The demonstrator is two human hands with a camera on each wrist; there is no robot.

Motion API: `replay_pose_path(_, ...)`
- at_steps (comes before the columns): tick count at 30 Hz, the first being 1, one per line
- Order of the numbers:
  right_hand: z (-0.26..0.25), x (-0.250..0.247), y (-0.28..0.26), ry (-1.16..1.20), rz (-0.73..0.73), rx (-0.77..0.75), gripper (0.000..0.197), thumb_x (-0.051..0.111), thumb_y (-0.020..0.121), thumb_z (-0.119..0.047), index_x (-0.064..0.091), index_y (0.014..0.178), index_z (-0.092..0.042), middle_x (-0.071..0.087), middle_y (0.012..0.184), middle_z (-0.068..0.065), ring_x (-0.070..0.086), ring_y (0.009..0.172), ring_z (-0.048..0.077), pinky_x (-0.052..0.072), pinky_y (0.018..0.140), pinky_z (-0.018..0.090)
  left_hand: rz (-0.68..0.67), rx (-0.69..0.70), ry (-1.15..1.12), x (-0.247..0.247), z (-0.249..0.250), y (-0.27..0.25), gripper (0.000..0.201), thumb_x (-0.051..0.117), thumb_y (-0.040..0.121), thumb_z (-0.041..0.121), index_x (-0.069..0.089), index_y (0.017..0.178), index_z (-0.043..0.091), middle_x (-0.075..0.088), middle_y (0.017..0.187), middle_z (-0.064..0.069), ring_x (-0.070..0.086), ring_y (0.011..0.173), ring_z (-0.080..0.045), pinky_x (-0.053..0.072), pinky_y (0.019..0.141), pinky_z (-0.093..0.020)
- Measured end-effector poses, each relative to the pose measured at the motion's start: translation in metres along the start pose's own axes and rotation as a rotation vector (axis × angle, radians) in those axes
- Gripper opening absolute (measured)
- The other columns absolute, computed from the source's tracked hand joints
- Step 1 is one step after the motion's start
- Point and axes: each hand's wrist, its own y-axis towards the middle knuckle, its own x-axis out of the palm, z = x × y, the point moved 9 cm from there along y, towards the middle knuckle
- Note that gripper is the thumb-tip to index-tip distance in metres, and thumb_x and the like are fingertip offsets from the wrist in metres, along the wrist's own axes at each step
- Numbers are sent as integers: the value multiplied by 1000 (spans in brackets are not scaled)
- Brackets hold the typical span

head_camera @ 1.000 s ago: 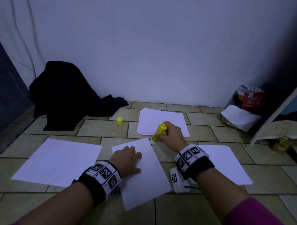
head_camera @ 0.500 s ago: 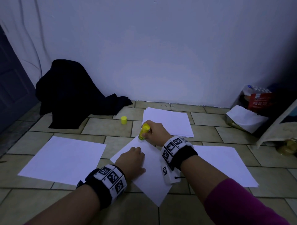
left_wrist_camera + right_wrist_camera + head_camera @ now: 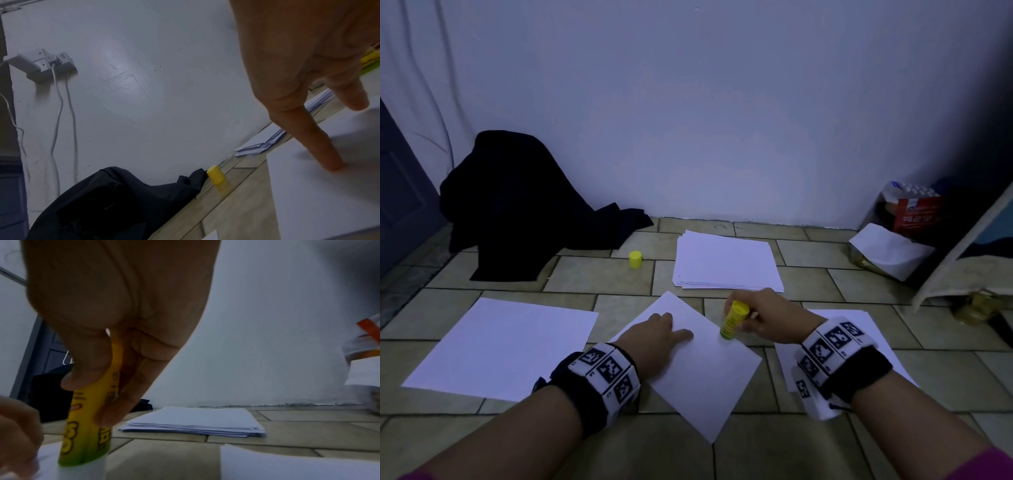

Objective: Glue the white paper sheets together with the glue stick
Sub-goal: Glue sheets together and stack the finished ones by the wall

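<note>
Pinching the yellow glue stick tip-down, the right hand is working the tilted white sheet's right edge at frame centre, its length running toward lower right, while the spread left hand is pressing it flat.

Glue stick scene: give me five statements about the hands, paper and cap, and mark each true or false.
1. The right hand grips the yellow glue stick with its tip down on the middle sheet. True.
2. The left hand holds the yellow cap. False: it presses on the middle sheet; the cap stands on the tiled floor near the black cloth.
3. A stack of white paper lies near the wall. True.
4. The glue stick is capped. False: its white tip is exposed.
5. The middle sheet lies square to the floor tiles. False: it is turned at an angle.
</note>
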Motion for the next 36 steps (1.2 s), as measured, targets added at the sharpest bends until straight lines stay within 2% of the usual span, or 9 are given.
replay_pose_path(6, 7, -7, -19, -60, -74, 4, 23, 68, 85, -14, 59, 106, -18, 65, 101, 4, 61, 88, 18, 53, 79, 34, -9, 26, 11, -1, -2, 0, 59, 45, 97, 17, 25, 150, 36, 30, 140, -9, 35, 129, -25, 41, 95, -35)
replay_pose_path(9, 12, -9, -22, -78, -97, 41, 21, 67, 85, -17, 59, 105, -16, 65, 101, 3, 61, 87, 17, 53, 80, 35, 8, 16, -6, -1, -3, -4, 57, 48, 97, 24, 27, 149, 36, 25, 144, -7, 36, 128, -24, 42, 95, -34)
replay_pose_path(13, 19, -34, -17, 38, 154, 104, 18, 64, 86, -13, 59, 103, -11, 67, 91, 8, 64, 82, 23, 54, 77, 38, 58, -7, 53, -9, -3, -9, 60, 57, 89, 47, 40, 138, 17, 26, 141, -8, 36, 125, -24, 41, 93, -36)
replay_pose_path(16, 19, -44, -8, 74, 312, 144, 17, 65, 87, -14, 58, 102, -10, 66, 89, 9, 61, 79, 24, 48, 71, 30, 74, 21, 44, -8, 4, -8, 63, 58, 87, 45, 39, 133, 7, 26, 140, -9, 35, 122, -25, 41, 92, -36)
replay_pose_path(18, 18, -38, 1, 118, 338, 164, 17, 64, 87, -13, 58, 103, -9, 63, 86, 6, 60, 78, 22, 46, 67, 27, 51, 64, -13, -4, 9, -7, 61, 57, 90, 37, 32, 141, 14, 18, 149, -7, 30, 129, -24, 44, 96, -38)
replay_pose_path(20, 16, -31, 12, 154, 349, 184, 18, 63, 88, -13, 58, 105, -8, 60, 88, 4, 57, 79, 18, 43, 64, 23, 18, 91, -18, -1, 11, -6, 59, 53, 93, 33, 28, 145, 24, 21, 150, -6, 28, 133, -24, 42, 99, -40)
replay_pose_path(23, 10, -21, 28, 208, 363, 199, 22, 62, 88, -12, 57, 109, -7, 62, 98, 8, 56, 84, 18, 44, 73, 25, 1, 90, 17, -2, 9, -4, 57, 50, 95, 31, 27, 147, 29, 27, 148, -6, 28, 133, -24, 41, 101, -39)
replay_pose_path(31, -2, -6, 43, 94, 200, 207, 27, 59, 90, -12, 54, 117, -9, 61, 113, 14, 57, 103, 28, 42, 79, 27, 7, 91, 36, -1, 6, -2, 60, 50, 96, 28, 23, 150, 32, 23, 151, -5, 26, 136, -24, 41, 102, -39)
replay_pose_path(36, -4, -6, 21, -20, 47, 157, 28, 62, 88, -12, 56, 115, -12, 62, 108, 10, 54, 88, 19, 46, 78, 28, -1, 86, 36, -2, 5, -3, 59, 47, 97, 21, 23, 149, 32, 23, 151, -5, 26, 136, -24, 41, 102, -39)
